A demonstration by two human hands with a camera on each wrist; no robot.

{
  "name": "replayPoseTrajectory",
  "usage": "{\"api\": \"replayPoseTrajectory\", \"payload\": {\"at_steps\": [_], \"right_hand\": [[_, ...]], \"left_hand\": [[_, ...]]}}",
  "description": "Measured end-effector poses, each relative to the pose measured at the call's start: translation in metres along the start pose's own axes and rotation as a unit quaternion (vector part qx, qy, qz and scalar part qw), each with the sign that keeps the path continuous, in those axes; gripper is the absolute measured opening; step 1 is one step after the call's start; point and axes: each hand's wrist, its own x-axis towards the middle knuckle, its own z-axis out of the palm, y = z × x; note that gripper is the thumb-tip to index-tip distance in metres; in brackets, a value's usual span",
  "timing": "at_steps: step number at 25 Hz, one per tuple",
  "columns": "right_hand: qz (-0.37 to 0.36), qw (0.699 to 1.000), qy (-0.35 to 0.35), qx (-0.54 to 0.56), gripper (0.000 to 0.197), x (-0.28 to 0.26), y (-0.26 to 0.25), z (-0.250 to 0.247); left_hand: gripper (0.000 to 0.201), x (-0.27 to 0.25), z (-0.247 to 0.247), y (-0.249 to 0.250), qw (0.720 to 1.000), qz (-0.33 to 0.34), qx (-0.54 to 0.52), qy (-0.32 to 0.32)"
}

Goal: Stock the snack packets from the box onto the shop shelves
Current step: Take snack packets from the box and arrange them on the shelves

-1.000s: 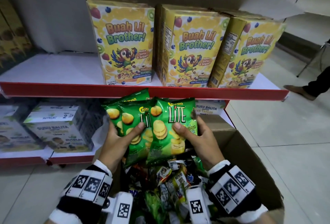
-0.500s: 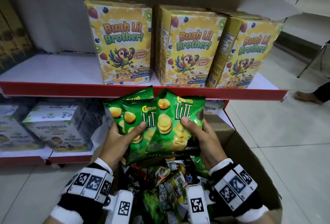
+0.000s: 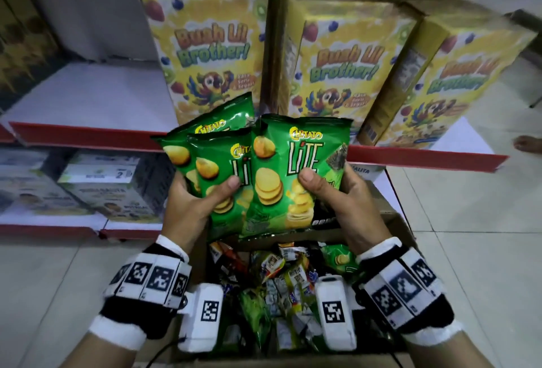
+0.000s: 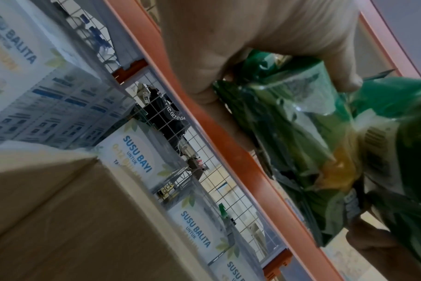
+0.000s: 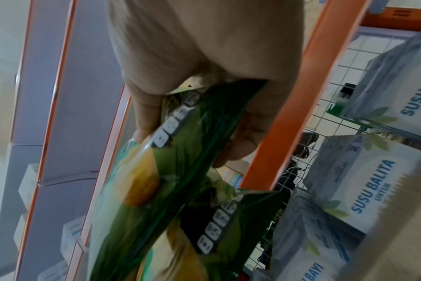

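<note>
Holding a fan of green chip packets [image 3: 296, 174] above the open cardboard box [image 3: 401, 221], both hands are raised in front of the red-edged upper shelf [image 3: 96, 133]. Left hand [image 3: 190, 206] grips the left side of the fan, thumb pressed across the front of the middle packet, fingers [image 4: 204, 72] curled behind; the left wrist view shows them wrapped round crinkled green foil. Right hand [image 3: 349, 200] grips the front packet, thumb on its printed face, fingers [image 5: 248, 136] curled at the back. At least three packets overlap, tops tilted toward the shelf, bottoms hanging over the box.

Box interior: loose mixed snack packets [image 3: 281, 279], another small green one among them.

Upper shelf: three yellow cereal boxes [image 3: 211, 53] standing upright behind the held packets; the right one is turned at an angle. White shelf surface is bare to the left of them.

Lower shelf: pale milk-formula boxes [image 3: 102, 191], wire mesh backing [image 4: 204, 152] seen behind them. A person's bare foot [image 3: 528, 144] shows on the tiled floor at far right.
</note>
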Motion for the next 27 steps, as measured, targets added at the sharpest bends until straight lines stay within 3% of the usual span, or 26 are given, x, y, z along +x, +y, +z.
{"api": "replayPoseTrajectory", "payload": {"at_steps": [3, 8, 12, 21, 23, 27], "right_hand": [[0.009, 1.0, -0.011, -0.004, 0.029, -0.001, -0.045, 0.012], [0.005, 1.0, -0.017, -0.023, 0.035, -0.015, -0.154, 0.052], [-0.003, 0.999, -0.034, -0.031, 0.036, -0.026, -0.256, 0.082], [-0.04, 0.996, -0.059, -0.054, 0.043, -0.033, -0.493, 0.146], [-0.059, 0.994, -0.061, -0.062, 0.047, -0.029, -0.535, 0.157], [-0.115, 0.989, -0.053, -0.081, 0.058, -0.022, -0.594, 0.168]], "left_hand": [[0.076, -0.003, 0.005, 0.043, 1.0, 0.005, 0.0, 0.016], [0.102, -0.017, 0.012, 0.159, 0.999, 0.009, -0.007, 0.038], [0.074, -0.026, 0.02, 0.26, 0.998, 0.037, -0.001, 0.054], [0.063, -0.014, 0.044, 0.495, 0.994, 0.091, 0.02, 0.058], [0.057, -0.006, 0.051, 0.537, 0.992, 0.116, 0.022, 0.053], [0.069, 0.005, 0.065, 0.6, 0.986, 0.157, 0.019, 0.045]]}}
